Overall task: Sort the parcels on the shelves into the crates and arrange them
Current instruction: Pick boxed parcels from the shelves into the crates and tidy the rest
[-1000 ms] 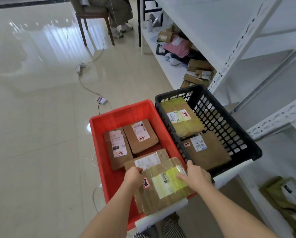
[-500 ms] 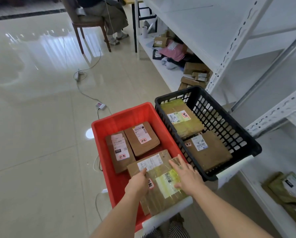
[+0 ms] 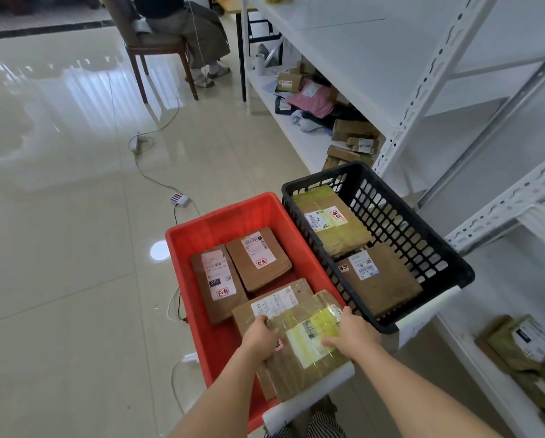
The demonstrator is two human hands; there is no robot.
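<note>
- A white shelf rack (image 3: pixel 422 99) is seen on the right; loose parcels (image 3: pixel 353 143) are heaped on a lower shelf beyond the crates, and more lie on a shelf at the near right.
- Two crates are set side by side in front of the person: a red crate (image 3: pixel 233 213) on the left and a black crate (image 3: pixel 400 222) with perforated walls on the right.
- Two labelled brown parcels are laid flat in the black crate; three more lie in the red one.
- A taped parcel (image 3: pixel 312 339), wrapped in glossy yellowish film with a white label, is held at the near end of the red crate, lying partly over another parcel there.
- Its left edge is gripped by the left hand (image 3: pixel 260 338), fingers curled round it.
- Its right side is held by the right hand (image 3: pixel 351 338), fingers curled onto the top.
- The parcel is judged light and fairly stiff; the film looks slippery, so a hold on opposite edges seems safest.
</note>
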